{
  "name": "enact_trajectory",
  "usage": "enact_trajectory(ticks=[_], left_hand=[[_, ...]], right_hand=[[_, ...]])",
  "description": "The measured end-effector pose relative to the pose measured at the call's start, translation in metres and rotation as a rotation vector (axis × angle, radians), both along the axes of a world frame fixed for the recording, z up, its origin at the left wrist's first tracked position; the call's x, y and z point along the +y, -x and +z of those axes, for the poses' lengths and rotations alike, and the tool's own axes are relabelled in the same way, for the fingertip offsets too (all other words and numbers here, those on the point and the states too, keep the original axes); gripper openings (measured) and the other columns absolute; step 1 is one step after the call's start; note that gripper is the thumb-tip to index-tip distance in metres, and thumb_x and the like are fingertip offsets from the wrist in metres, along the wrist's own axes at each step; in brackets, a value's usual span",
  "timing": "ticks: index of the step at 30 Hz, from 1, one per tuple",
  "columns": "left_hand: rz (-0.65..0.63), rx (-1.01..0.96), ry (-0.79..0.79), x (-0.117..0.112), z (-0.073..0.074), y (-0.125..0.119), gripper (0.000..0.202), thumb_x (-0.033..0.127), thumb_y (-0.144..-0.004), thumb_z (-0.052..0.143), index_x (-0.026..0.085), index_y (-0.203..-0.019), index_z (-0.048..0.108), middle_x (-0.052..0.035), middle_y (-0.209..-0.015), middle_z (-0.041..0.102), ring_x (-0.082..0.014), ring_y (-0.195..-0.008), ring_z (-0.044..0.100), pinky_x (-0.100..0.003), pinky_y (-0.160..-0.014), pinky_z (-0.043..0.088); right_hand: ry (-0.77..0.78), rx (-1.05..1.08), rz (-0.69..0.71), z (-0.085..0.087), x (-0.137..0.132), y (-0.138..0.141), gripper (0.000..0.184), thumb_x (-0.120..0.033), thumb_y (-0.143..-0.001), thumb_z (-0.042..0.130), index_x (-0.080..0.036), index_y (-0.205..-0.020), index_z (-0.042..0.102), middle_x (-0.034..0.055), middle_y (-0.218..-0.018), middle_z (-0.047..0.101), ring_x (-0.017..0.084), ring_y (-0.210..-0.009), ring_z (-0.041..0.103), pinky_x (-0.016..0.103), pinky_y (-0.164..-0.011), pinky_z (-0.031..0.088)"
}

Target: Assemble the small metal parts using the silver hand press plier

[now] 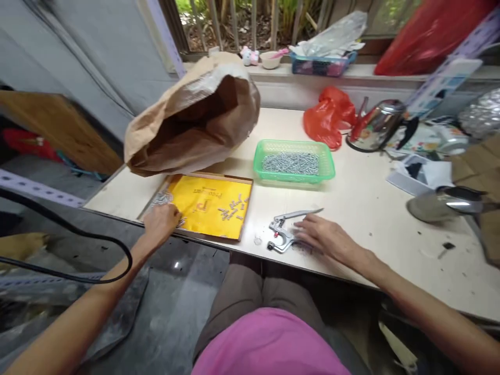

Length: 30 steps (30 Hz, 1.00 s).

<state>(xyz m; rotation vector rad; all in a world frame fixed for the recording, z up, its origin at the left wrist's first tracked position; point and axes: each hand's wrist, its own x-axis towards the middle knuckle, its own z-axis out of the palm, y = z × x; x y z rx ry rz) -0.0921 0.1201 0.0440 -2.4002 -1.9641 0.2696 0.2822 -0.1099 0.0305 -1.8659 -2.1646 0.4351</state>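
My left hand (161, 224) is at the left end of a shallow cardboard tray (247, 211) lined with yellow printed paper (201, 200). Its fingers are curled beside a small heap of silvery metal pieces (162, 198); what they hold, if anything, is hidden. More small metal pieces (232, 207) lie loose on the right part of the paper. On the table, metal hand pliers (282, 240) with a spring and a C-shaped jaw lie with their handles spread. My right hand (324, 237) rests over the lower handle, fingers stretched out and loose.
A green plastic basket (295, 176) with many small metal pins stands behind the pliers. A big open brown paper bag (195, 120) leans over the tray's back edge. A red plastic bag (330, 117), a kettle (377, 125) and a metal jug (429, 204) stand right.
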Motion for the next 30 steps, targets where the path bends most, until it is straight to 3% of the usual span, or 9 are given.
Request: enact_trajectory(ticks=[3,6,9,11,13,17,20,24,30], left_hand=[[-0.041,-0.067,-0.021,0.006,0.008,-0.001,0.018,0.03,-0.081,0.055,0.018,-0.081,0.069,-0.0096,-0.081,0.067,-0.0279,-0.083,0.062,-0.029,-0.064,0.04],[-0.048,-0.286,-0.03,-0.014,0.024,-0.024,0.021,0.034,-0.08,0.056,0.016,-0.085,0.067,-0.0057,-0.081,0.067,-0.0224,-0.078,0.062,-0.026,-0.063,0.04],[-0.029,-0.744,0.303,-0.058,0.03,-0.073,0.026,0.04,-0.076,0.059,0.016,-0.083,0.064,-0.0035,-0.078,0.067,-0.0137,-0.061,0.057,-0.022,-0.053,0.04],[-0.011,-0.946,0.629,-0.092,0.023,-0.109,0.025,0.039,-0.073,0.063,0.015,-0.081,0.062,-0.002,-0.072,0.066,-0.0093,-0.05,0.051,-0.02,-0.045,0.038],[0.035,-1.034,0.818,-0.12,0.009,-0.141,0.019,0.032,-0.071,0.064,0.015,-0.077,0.058,0.0002,-0.065,0.063,-0.006,-0.043,0.044,-0.018,-0.039,0.033],[0.113,-1.059,0.959,-0.147,-0.021,-0.175,0.013,0.025,-0.071,0.064,0.015,-0.072,0.056,0.0051,-0.052,0.054,-0.0034,-0.036,0.039,-0.016,-0.034,0.026],[0.164,-1.04,1.002,-0.15,-0.032,-0.183,0.013,0.024,-0.073,0.064,0.014,-0.069,0.055,0.0056,-0.05,0.053,-0.0027,-0.034,0.038,-0.016,-0.033,0.025],[0.183,-0.958,1.032,-0.148,-0.03,-0.187,0.014,0.024,-0.075,0.062,0.014,-0.067,0.056,0.0055,-0.049,0.054,-0.0026,-0.033,0.04,-0.016,-0.033,0.024],[0.091,-0.795,1.094,-0.139,-0.023,-0.194,0.023,0.024,-0.073,0.064,0.014,-0.055,0.054,0.0039,-0.044,0.054,-0.0033,-0.032,0.041,-0.017,-0.034,0.026]], right_hand=[[0.122,-0.066,-0.042,-0.012,-0.02,0.014,0.028,-0.035,-0.096,0.043,-0.022,-0.114,0.059,0.0069,-0.1,0.06,0.016,-0.083,0.059,0.027,-0.069,0.045],[0.138,-0.141,-0.069,-0.016,-0.023,0.017,0.026,-0.026,-0.097,0.04,-0.02,-0.111,0.06,0.0068,-0.096,0.06,0.017,-0.086,0.058,0.026,-0.068,0.041],[0.122,-0.201,-0.024,-0.012,-0.02,0.012,0.028,-0.021,-0.098,0.035,-0.019,-0.109,0.06,0.0073,-0.095,0.059,0.016,-0.085,0.055,0.027,-0.07,0.038],[0.1,-0.24,-0.006,-0.01,-0.02,0.007,0.029,-0.017,-0.097,0.035,-0.019,-0.109,0.06,0.0074,-0.094,0.059,0.016,-0.083,0.054,0.028,-0.071,0.036],[0.082,-0.263,0.001,-0.008,-0.02,0.003,0.029,-0.016,-0.096,0.036,-0.021,-0.11,0.06,0.0069,-0.094,0.059,0.016,-0.082,0.052,0.029,-0.071,0.034],[0.088,-0.288,-0.007,-0.006,-0.023,0.001,0.026,-0.017,-0.095,0.039,-0.022,-0.109,0.06,0.0069,-0.096,0.059,0.017,-0.082,0.052,0.03,-0.07,0.033],[0.11,-0.288,-0.017,-0.006,-0.022,0.002,0.024,-0.017,-0.094,0.04,-0.021,-0.106,0.061,0.0076,-0.097,0.059,0.018,-0.084,0.052,0.03,-0.071,0.033],[0.11,-0.287,-0.022,-0.008,-0.023,0.002,0.024,-0.016,-0.094,0.041,-0.021,-0.107,0.061,0.0081,-0.098,0.059,0.018,-0.085,0.052,0.03,-0.072,0.033],[0.092,-0.23,-0.028,-0.008,-0.023,-0.002,0.024,-0.021,-0.095,0.041,-0.02,-0.105,0.062,0.0083,-0.098,0.059,0.019,-0.087,0.053,0.031,-0.074,0.037]])
